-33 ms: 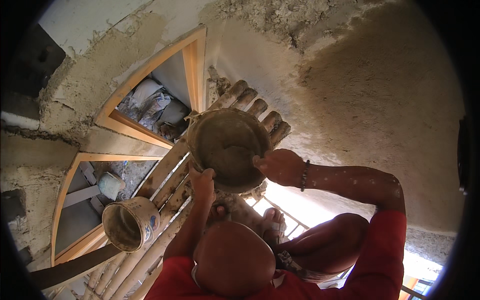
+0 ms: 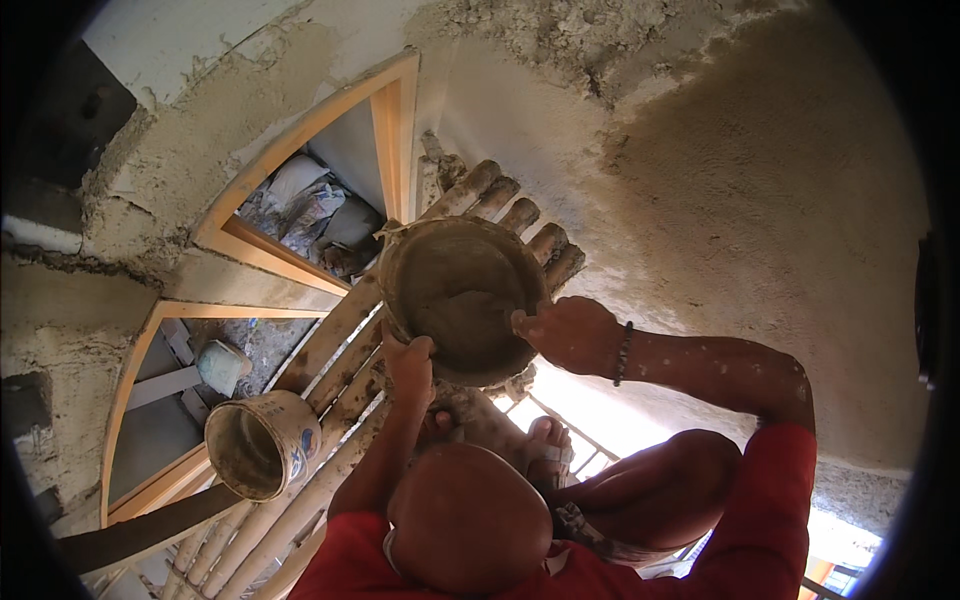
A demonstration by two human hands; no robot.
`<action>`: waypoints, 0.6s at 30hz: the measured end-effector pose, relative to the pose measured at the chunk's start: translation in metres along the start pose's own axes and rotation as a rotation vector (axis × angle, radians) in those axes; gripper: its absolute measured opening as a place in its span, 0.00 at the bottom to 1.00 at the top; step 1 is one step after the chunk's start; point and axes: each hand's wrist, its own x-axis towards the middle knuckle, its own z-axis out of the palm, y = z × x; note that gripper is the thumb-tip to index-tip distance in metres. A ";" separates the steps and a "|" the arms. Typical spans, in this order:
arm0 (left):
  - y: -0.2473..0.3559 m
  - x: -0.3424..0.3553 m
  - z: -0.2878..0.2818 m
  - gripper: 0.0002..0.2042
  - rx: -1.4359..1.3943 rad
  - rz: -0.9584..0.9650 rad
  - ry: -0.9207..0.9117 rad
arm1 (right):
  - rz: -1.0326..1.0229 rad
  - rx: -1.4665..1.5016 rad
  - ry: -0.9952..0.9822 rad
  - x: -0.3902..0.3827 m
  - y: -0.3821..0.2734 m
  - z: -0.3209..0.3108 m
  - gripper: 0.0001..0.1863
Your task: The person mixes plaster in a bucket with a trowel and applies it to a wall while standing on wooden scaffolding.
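A round, mud-coloured basin (image 2: pixel 405 262) is tilted toward me, with wet grey mortar (image 2: pixel 470 325) spread over its bottom. My left hand (image 2: pixel 407 368) is closed on the near-left rim, thumb over the edge and the other fingers mostly hidden beneath. On the right side of the rim, my right hand (image 2: pixel 572 336) grips with its fingers curled; a dark beaded bracelet circles that wrist. Both forearms are bent, and pale specks dot the right one. Under the basin lies a platform of round poles (image 2: pixel 345 330), partly covered by it.
A dirty white bucket (image 2: pixel 285 435) stands tilted on the poles at left. Beyond it are orange wooden window frames (image 2: pixel 270 262) set in a rough wall. Plastered wall (image 2: pixel 760 200) rises at right. My feet (image 2: pixel 545 445) rest below the basin, beside a bright gap with bars.
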 end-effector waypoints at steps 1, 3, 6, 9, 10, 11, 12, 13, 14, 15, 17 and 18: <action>-0.001 -0.002 0.004 0.33 0.013 -0.011 -0.006 | 0.023 0.004 -0.027 -0.008 -0.002 -0.013 0.18; 0.000 -0.002 0.009 0.33 0.033 -0.007 -0.002 | 0.032 -0.001 0.086 -0.001 -0.002 0.025 0.18; 0.000 0.001 0.009 0.32 0.030 0.030 -0.023 | -0.005 -0.006 0.006 0.004 -0.004 0.051 0.17; -0.008 -0.002 -0.004 0.32 0.038 0.045 -0.012 | -0.053 0.003 0.002 -0.007 0.006 0.020 0.11; -0.001 -0.001 -0.002 0.32 0.055 0.022 0.013 | -0.041 -0.007 -0.027 -0.009 0.015 0.004 0.12; 0.005 -0.002 -0.005 0.33 0.070 0.000 0.034 | -0.032 -0.020 -0.058 -0.009 0.023 -0.013 0.12; 0.002 -0.005 0.007 0.33 0.064 -0.004 -0.015 | -0.008 -0.023 -0.006 -0.033 0.040 -0.022 0.13; 0.006 -0.004 -0.004 0.33 0.099 0.028 0.024 | -0.070 -0.153 0.132 -0.023 0.057 -0.020 0.15; 0.005 -0.004 0.007 0.33 0.090 0.031 -0.030 | 0.065 -0.326 0.067 -0.039 0.063 -0.036 0.16; 0.004 -0.004 0.008 0.33 0.078 0.025 -0.031 | 0.041 -0.385 0.163 -0.042 0.076 -0.038 0.15; 0.003 -0.006 0.005 0.33 0.065 0.017 -0.012 | 0.037 -0.436 0.262 -0.035 0.088 -0.033 0.15; 0.002 -0.005 0.001 0.32 0.086 0.029 -0.007 | 0.055 -0.429 0.264 -0.027 0.090 -0.029 0.15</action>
